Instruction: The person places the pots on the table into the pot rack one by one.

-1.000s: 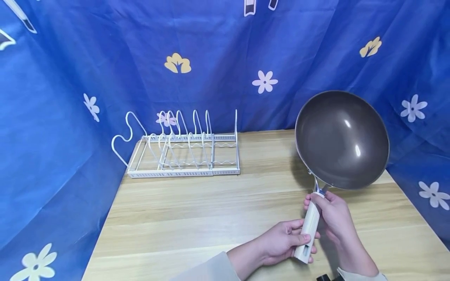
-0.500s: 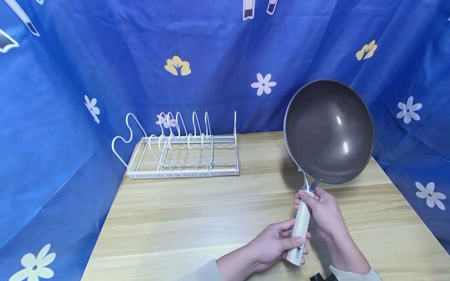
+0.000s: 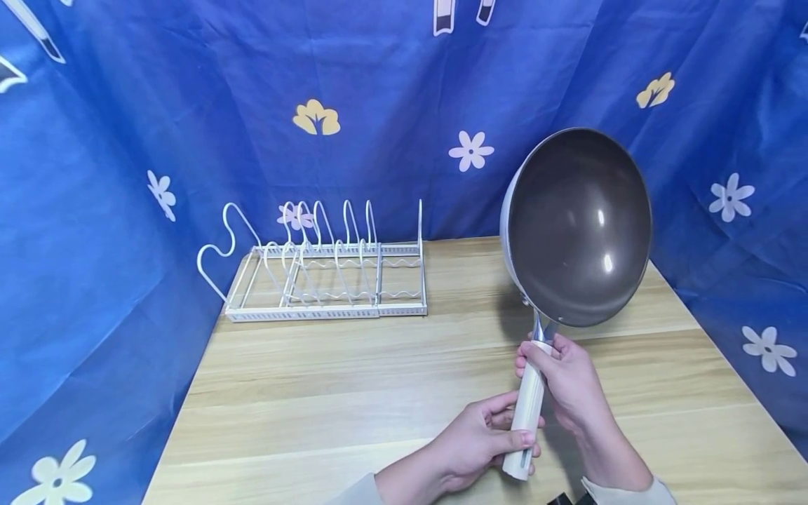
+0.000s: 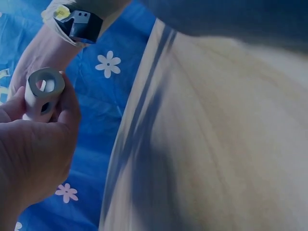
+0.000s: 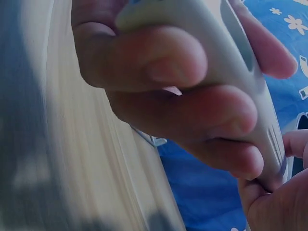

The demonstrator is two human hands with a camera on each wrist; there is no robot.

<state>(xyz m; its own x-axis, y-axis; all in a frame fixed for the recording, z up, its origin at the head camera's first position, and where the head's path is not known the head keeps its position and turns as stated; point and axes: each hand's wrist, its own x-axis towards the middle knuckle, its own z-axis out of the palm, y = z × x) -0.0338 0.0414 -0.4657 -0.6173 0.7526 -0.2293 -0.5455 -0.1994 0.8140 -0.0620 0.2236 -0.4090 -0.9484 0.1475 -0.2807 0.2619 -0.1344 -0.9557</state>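
The wok (image 3: 577, 228) was held above the table (image 3: 353, 393) by its white handle (image 3: 527, 410), gripped at the lower end by the left hand (image 3: 473, 445) and near the neck by the right hand (image 3: 568, 382). Compared with a second earlier, it had been raised, shifted toward 9 o'clock and tipped more upright. The wire rack (image 3: 328, 270) lay unchanged at 10 o'clock.

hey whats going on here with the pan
A person holds a dark wok up off the wooden table by its pale handle. The right hand grips the handle near the bowl, and the left hand grips its lower end. The bowl is tipped up, its inside facing the camera. A white wire rack stands at the table's back, apart from the wok.
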